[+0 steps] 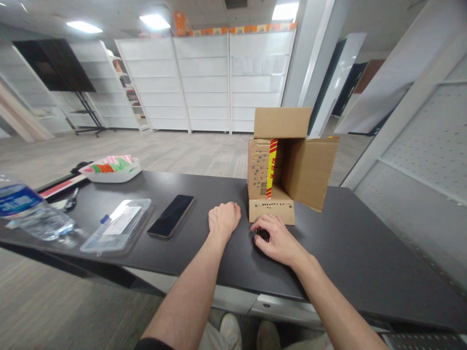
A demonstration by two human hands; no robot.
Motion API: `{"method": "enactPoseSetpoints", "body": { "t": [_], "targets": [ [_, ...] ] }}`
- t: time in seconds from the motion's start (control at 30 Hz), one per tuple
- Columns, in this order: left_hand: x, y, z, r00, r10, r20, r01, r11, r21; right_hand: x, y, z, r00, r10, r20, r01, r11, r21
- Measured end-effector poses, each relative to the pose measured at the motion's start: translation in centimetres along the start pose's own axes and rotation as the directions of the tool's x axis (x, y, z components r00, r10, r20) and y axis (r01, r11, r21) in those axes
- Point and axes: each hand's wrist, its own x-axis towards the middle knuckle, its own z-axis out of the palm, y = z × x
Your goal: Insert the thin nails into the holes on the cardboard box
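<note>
My left hand [224,217] rests on the dark table in a fist, knuckles up. Its palm side is hidden, so anything inside cannot be seen. My right hand [272,237] curls thumb and fingers around a small bunch of dark, thin metal pieces [261,235] like screws or nails, low on the tabletop. Just beyond it stands an open cardboard box [260,167] on its side, its flaps spread. Several round metal heads dot its left front flap, which carries red-and-yellow tape [272,167]. The bottom flap [266,212] lies toward me with a row of small holes and a few heads.
Left of my hands lie a black phone [171,216] and a clear plastic case [118,226] with a paper label. Farther left are a tilted-looking water bottle [31,209] and a white basket [111,176] with colourful packets. A pegboard panel [430,160] borders the right.
</note>
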Motion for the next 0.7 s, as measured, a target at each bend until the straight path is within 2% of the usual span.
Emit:
{"method": "enactPoseSetpoints", "body": {
  "t": [0.7],
  "targets": [
    [-0.06, 0.06, -0.14, 1.000, -0.021, 0.022, 0.021, 1.000, 0.004, 0.03, 0.00, 0.35, 1.000, 0.001, -0.010, -0.001, 1.000, -0.002]
  ]
}}
